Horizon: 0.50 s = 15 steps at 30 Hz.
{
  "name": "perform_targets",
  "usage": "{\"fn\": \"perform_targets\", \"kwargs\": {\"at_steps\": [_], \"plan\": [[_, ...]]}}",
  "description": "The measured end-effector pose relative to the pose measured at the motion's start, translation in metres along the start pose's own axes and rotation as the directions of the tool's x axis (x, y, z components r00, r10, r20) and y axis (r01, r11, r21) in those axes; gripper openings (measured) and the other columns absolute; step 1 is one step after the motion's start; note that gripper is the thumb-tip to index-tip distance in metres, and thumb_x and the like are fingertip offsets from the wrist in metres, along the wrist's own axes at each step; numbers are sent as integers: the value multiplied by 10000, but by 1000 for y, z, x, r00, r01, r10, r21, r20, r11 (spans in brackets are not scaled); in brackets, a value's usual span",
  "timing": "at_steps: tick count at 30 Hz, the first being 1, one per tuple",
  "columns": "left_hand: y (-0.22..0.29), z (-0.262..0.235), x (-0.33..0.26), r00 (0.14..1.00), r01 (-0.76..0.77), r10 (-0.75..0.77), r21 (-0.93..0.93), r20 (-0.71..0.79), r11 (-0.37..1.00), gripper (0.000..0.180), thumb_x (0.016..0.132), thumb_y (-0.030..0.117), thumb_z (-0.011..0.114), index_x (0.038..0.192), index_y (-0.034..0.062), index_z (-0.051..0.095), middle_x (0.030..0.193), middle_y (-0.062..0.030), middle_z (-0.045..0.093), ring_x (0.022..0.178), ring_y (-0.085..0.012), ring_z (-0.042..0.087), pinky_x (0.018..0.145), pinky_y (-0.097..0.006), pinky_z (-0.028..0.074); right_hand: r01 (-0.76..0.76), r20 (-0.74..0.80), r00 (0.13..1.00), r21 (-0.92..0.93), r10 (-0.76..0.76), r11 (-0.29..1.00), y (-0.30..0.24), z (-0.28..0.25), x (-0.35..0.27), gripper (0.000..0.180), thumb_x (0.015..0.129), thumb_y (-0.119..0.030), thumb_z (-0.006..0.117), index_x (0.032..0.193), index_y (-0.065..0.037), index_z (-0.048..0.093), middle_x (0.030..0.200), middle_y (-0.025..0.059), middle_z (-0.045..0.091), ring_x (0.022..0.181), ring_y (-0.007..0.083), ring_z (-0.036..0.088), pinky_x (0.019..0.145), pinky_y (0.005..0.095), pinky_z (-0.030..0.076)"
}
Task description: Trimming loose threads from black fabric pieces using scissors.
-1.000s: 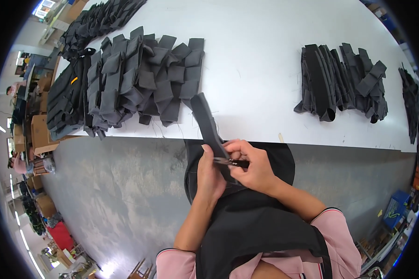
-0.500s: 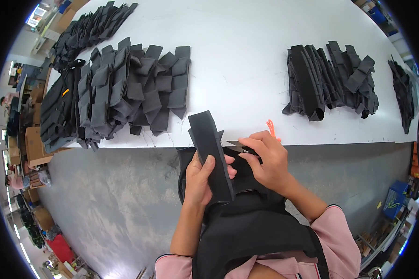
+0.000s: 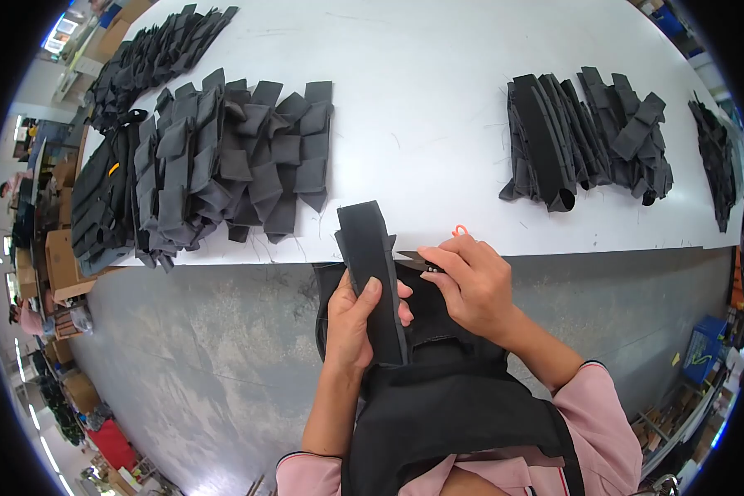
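A folded black fabric strip is gripped in my left hand, thumb on its face and fingers wrapped behind its right edge. Its upper end reaches over the table's front edge. My right hand is closed around small thread snips with an orange cord looped near the knuckles. The snips' blades point left, close to a small flap on the strip's right side; whether they touch it I cannot tell.
On the white table, a large heap of dark grey fabric pieces lies left, beside a black bundle. More dark strips lie at the right, and another dark pile at the far right edge. Cardboard boxes stand left.
The strip has turned slightly more upright and its lower end has shifted left. The right hand with the snips has moved a little, and the orange cord now shows as a smaller loop.
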<state>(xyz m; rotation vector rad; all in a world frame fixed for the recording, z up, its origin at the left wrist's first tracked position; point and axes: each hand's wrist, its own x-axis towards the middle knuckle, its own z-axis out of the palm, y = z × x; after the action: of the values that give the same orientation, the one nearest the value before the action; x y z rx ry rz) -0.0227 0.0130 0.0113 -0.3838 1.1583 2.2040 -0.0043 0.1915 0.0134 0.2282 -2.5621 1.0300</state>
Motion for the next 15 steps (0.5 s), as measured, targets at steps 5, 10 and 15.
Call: {"fn": "perform_targets", "kwargs": {"at_steps": [5, 10, 15], "plan": [[-1, -1, -1, 999, 30, -30, -2, 22, 1000, 275, 941, 190, 513, 1132, 6, 437, 851, -153, 640, 614, -197, 621, 572, -304, 530, 1, -13, 1000, 27, -1, 1000, 2, 3, -1, 308, 658, -12, 712, 955, -66, 652, 793, 70, 577, 644, 242, 554, 621, 330, 465], [-3, -2, -1, 998, 47, -47, -4, 50, 999, 276, 939, 180, 510, 1137, 4, 435, 843, -152, 640, 603, -198, 618, 563, -302, 519, -43, -6, 999, 62, 43, 997, 2, 6, -2, 303, 655, 1, 715, 945, -61, 654, 774, 83, 586, 632, 252, 564, 671, 329, 497], [0, 0, -3, 998, 45, -46, 7, 43, 999, 277, 939, 178, 507, 1136, -2, 435, 842, -152, 639, 602, -198, 618, 564, -301, 520, -4, -73, 997, 66, 9, 998, 7, 7, -4, 280, 658, -25, 715, 926, -75, 649, 731, 44, 571, 603, 231, 558, 541, 322, 430]]}}
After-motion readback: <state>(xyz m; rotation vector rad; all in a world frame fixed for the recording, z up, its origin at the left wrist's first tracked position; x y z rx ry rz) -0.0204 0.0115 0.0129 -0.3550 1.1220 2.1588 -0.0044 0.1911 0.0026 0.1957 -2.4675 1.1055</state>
